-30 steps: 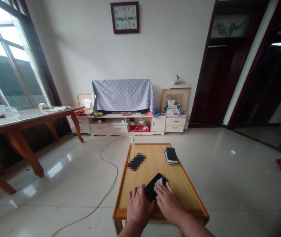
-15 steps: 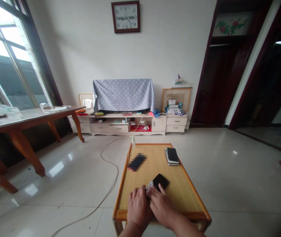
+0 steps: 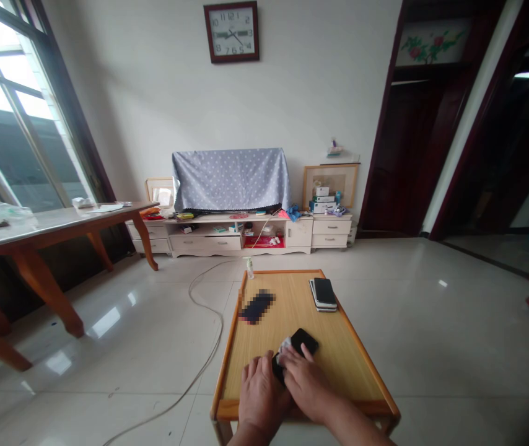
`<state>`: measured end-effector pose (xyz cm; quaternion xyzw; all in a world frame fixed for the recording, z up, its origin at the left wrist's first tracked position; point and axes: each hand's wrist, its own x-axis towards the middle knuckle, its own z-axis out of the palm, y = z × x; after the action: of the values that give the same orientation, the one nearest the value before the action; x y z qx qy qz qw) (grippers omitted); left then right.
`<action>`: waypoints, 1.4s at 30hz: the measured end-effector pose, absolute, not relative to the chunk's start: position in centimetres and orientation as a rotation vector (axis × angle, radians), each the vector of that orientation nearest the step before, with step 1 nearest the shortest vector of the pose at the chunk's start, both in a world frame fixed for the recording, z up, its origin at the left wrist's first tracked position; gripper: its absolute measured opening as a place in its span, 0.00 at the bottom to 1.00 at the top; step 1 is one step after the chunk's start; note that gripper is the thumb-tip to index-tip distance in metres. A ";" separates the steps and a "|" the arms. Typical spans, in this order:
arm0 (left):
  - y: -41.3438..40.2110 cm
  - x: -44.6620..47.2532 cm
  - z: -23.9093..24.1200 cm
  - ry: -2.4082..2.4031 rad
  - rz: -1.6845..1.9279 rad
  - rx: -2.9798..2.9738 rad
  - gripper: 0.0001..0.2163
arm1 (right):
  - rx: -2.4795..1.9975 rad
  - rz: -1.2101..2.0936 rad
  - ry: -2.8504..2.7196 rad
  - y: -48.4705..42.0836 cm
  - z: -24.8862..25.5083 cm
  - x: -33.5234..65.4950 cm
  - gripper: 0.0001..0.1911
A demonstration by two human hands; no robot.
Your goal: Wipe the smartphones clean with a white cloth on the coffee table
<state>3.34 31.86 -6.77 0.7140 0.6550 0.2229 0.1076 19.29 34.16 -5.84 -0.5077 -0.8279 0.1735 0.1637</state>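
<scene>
A black smartphone [image 3: 306, 341] lies slantwise near the front of a low wooden table [image 3: 348, 365]. My left hand [image 3: 259, 387] grips its near left end, with the fingertips along the edge and the palm hiding that corner. Under the fingers of my right hand [image 3: 304, 379] is a crumpled white cloth or tissue [image 3: 285, 344], pressed onto the phone's dark face. The right thumb rests towards the phone's far right side. Part of the cloth is covered by my fingers.
At the table's back right is a stack of phones [image 3: 323, 293]. A blurred dark object [image 3: 257, 306] lies at the left, and a pump bottle [image 3: 249, 267] stands by the far left corner. A cable [image 3: 220, 322] trails across the floor.
My right hand and the cloth have shifted slightly up and to the right along the phone, baring more of its near part. My left hand stays at the near end.
</scene>
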 end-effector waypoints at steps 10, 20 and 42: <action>31.2 3.9 -5.5 1.956 0.637 2.108 0.31 | -1.706 0.358 -2.225 34.3 -6.4 24.2 0.27; 31.0 4.5 -4.1 1.958 0.560 2.079 0.28 | -1.509 0.445 -2.334 32.7 -7.0 23.1 0.27; 32.1 4.7 -5.7 2.087 0.427 2.112 0.30 | -1.554 0.438 -2.038 35.5 -8.1 23.3 0.21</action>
<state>4.69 32.12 -5.72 0.7024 0.6939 0.1419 0.0709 23.30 35.45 -8.14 -0.5759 -0.7552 0.1625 0.2676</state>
